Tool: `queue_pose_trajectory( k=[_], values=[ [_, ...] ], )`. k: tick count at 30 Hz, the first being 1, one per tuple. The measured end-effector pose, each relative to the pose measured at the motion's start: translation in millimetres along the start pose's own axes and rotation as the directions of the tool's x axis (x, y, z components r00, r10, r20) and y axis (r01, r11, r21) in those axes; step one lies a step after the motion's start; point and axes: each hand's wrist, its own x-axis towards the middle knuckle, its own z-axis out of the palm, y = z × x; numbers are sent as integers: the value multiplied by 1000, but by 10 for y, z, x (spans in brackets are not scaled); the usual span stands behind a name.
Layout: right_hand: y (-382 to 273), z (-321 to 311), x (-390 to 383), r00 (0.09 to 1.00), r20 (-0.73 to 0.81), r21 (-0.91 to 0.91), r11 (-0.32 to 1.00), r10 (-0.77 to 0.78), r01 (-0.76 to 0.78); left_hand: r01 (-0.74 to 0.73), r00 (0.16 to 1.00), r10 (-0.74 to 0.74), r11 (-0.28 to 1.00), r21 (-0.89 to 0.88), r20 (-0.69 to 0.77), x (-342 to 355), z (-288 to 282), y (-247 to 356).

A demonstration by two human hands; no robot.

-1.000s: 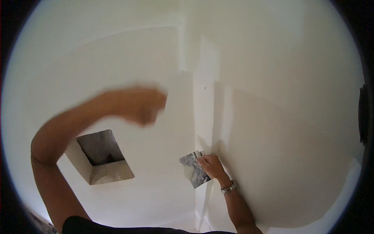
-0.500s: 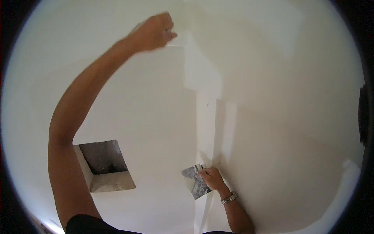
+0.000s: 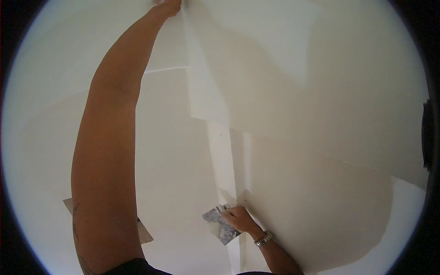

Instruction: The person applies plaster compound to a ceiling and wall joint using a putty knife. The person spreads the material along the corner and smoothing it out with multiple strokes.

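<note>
My right hand [image 3: 239, 219] grips a square grey plate [image 3: 220, 225] smeared with pale putty, thumb on top, low near the white corner strip [image 3: 222, 160]. A metal-banded watch sits on that wrist. My left arm reaches far up, and my left hand [image 3: 167, 7] is against the wall corner at the top edge of the view. Its fingers look closed, but the frame cuts the hand off, and what it holds cannot be made out.
Cream walls [image 3: 169, 146] meet at the corner, with lighter patches along it. Behind my left arm, a square recess [image 3: 145, 233] in the left wall is mostly hidden. A dark object [image 3: 427, 135] stands at the right rim.
My left hand has moved higher, up to the top edge. The view has shifted, and my left arm now covers most of the recess. The right hand still holds the plate.
</note>
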Motion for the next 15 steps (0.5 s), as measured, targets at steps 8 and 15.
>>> queue_pose_trajectory(
  k=[8, 15],
  values=[
    [0, 23, -23, 999, -45, 7, 1000, -28, 29, 25, 993, -22, 999, 22, -115, -8, 155, 45],
    [-51, -50, -10, 998, 27, -52, 997, 53, -51, -86, 995, 80, 992, 90, 67, -397, -45, 46]
  ],
)
